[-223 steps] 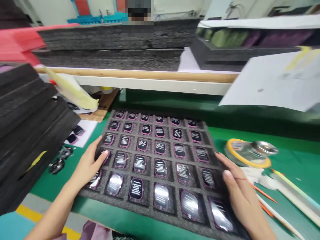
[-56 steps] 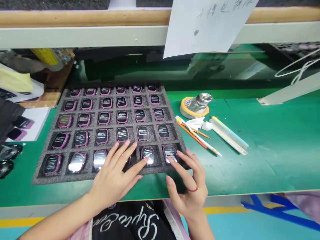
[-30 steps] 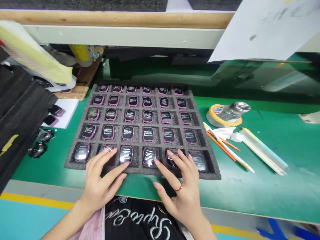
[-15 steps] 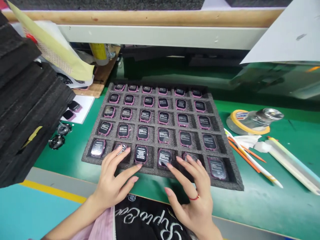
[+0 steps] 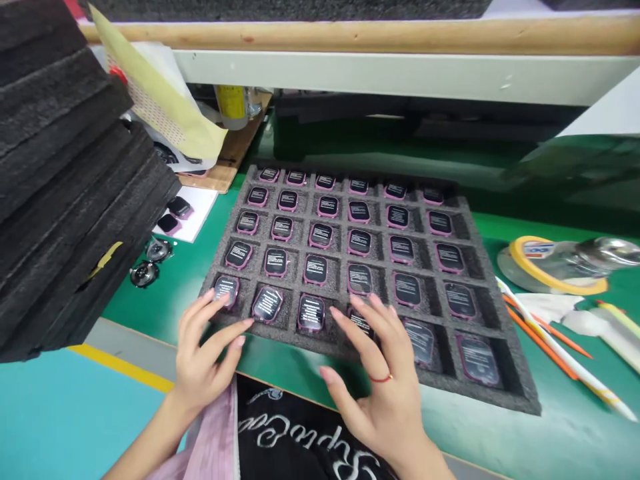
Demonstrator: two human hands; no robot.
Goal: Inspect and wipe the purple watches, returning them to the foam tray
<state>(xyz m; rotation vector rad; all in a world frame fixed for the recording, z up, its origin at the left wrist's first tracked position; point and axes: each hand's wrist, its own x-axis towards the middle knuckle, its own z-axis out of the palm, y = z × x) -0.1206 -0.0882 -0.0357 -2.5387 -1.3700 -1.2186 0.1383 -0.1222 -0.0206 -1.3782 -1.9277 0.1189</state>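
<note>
A grey foam tray [image 5: 505, 393] lies on the bench, holding rows of pink-framed smartwatches with black screens, one per cell. My left hand [image 5: 207, 347] sits at the tray's front-left edge, fingertips beside a film-covered watch [image 5: 267, 303]. My right hand [image 5: 373, 373] spreads over the front edge, its fingers partly covering a front-row watch [image 5: 359, 322]. Neither hand grips anything. The front-row watches at the right [image 5: 477, 360] look glossy under clear film.
A tall stack of black foam trays [image 5: 75, 167] rises at the left, beside loose watches on white paper [image 5: 180, 208] and round metal parts [image 5: 145, 273]. At the right lie a yellow tape roll [image 5: 555, 267] and orange sticks [image 5: 540, 340] on the green mat [image 5: 150, 300].
The tray now sits further right and more slanted in view. My left hand has shifted towards its front-left corner, and my right hand has slid slightly back along the front edge.
</note>
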